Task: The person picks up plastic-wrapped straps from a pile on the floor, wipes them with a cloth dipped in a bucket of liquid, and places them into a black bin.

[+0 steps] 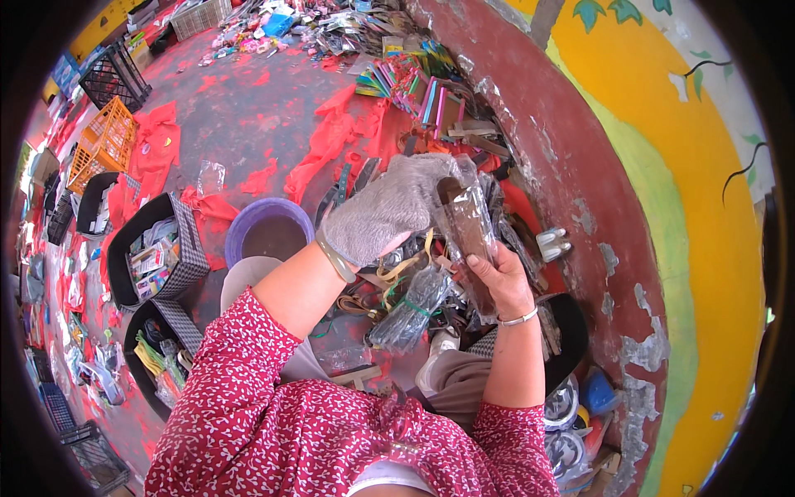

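A long brown strip in a clear plastic sleeve [469, 225] is held up before me, tilted; whether it is a belt I cannot tell. My left hand [389, 207], in a grey knitted glove, closes on its upper end, where the plastic bunches up; the fingertips are partly hidden. Bare and with a bangle at the wrist, my right hand [503, 282] grips its lower half, thumb on top. Below lies a bundle of clear plastic packets [411, 311] tied with a green band. Brown and tan straps [358, 300] are heaped around it.
A purple bucket [238, 236] stands left of my knees. Two checkered bins with packaged goods [187, 248] and an orange crate [103, 142] are farther left. The peeling red wall [571, 166] rises close on my right, with a black bin [571, 331] beside it. Torn red sheeting [323, 141] covers parts of the floor.
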The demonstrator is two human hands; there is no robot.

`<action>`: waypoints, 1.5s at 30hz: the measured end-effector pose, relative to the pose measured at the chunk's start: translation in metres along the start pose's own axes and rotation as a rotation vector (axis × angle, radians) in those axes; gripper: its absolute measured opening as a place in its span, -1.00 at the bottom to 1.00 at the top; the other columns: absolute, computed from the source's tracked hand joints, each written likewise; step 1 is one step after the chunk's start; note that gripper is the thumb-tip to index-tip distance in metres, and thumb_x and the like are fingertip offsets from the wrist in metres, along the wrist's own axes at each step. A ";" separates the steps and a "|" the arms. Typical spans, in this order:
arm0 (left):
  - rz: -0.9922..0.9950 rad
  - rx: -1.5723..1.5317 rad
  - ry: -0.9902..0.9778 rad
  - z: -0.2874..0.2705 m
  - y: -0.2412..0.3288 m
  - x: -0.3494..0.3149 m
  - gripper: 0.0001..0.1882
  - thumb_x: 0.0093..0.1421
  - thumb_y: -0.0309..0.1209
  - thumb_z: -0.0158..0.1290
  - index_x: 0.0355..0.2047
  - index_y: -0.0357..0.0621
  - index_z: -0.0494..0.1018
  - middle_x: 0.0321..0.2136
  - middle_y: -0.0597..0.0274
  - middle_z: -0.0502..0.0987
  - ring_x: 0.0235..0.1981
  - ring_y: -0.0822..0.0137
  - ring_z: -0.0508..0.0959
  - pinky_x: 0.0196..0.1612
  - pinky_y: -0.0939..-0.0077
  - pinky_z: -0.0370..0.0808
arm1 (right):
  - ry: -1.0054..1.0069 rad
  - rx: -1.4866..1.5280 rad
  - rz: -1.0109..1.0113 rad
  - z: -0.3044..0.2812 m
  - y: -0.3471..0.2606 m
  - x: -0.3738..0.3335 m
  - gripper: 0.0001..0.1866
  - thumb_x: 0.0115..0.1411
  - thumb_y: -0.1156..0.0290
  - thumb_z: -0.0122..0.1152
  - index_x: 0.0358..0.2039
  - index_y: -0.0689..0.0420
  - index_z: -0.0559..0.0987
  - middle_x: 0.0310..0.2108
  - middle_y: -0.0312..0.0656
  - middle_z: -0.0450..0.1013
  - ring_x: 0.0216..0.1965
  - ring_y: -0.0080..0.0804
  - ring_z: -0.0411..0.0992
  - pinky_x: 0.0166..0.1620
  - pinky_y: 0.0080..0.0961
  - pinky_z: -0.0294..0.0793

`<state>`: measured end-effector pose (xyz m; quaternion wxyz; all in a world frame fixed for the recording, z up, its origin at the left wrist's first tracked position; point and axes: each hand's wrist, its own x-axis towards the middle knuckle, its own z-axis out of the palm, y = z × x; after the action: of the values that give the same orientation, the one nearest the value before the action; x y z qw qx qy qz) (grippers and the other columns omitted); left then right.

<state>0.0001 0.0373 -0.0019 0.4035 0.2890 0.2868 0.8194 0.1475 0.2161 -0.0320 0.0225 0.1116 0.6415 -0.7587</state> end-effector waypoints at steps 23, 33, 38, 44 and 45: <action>0.238 1.336 0.303 -0.004 -0.033 -0.022 -0.61 0.01 -0.44 -0.03 -0.09 -0.23 0.39 -0.12 0.00 0.42 -0.08 0.13 0.42 0.02 0.31 0.33 | -0.150 -0.228 -0.046 0.030 0.016 0.010 -0.42 0.08 0.19 0.24 0.00 0.30 0.31 -0.21 -0.14 0.41 -0.18 -0.47 0.35 -0.07 -0.50 0.33; 0.199 1.615 0.282 0.008 -0.010 -0.016 -0.68 0.13 -0.47 -0.07 -0.08 -0.22 0.35 -0.19 0.14 0.45 -0.17 0.30 0.47 -0.09 0.47 0.43 | -0.118 -0.082 0.078 0.044 -0.015 0.001 -0.69 0.20 0.28 0.09 -0.18 0.24 0.36 -0.59 -0.36 0.29 -0.61 -0.69 0.20 -0.55 -0.73 0.21; 0.191 1.282 0.325 -0.014 -0.026 -0.013 -0.70 0.19 -0.41 -0.09 -0.06 -0.20 0.31 -0.22 0.18 0.44 -0.20 0.37 0.47 -0.11 0.49 0.43 | -0.125 -0.095 0.060 0.046 -0.016 0.000 -0.69 0.20 0.29 0.07 -0.16 0.25 0.35 -0.63 -0.37 0.26 -0.66 -0.69 0.16 -0.59 -0.73 0.16; 0.112 1.816 0.400 0.001 0.025 0.000 -0.86 0.00 -0.38 -0.02 -0.44 -0.14 0.45 -0.52 0.13 0.49 -0.44 0.21 0.53 -0.39 0.36 0.44 | -0.144 -0.129 0.098 0.042 -0.019 -0.010 -0.72 0.21 0.32 0.05 -0.19 0.26 0.36 -0.63 -0.36 0.27 -0.68 -0.69 0.15 -0.61 -0.72 0.15; 0.057 2.106 0.391 -0.004 0.041 0.008 -0.88 -0.04 -0.37 0.00 -0.51 -0.11 0.46 -0.57 0.12 0.49 -0.49 0.19 0.54 -0.45 0.34 0.44 | -0.144 -0.142 0.126 0.037 -0.020 -0.015 -0.72 0.21 0.32 0.05 -0.19 0.26 0.37 -0.63 -0.36 0.27 -0.68 -0.69 0.15 -0.61 -0.72 0.15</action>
<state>-0.0264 0.0220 0.0261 -0.1211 0.3621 0.9022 0.2008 0.1533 0.1813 -0.0038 0.1242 0.0952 0.6819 -0.7146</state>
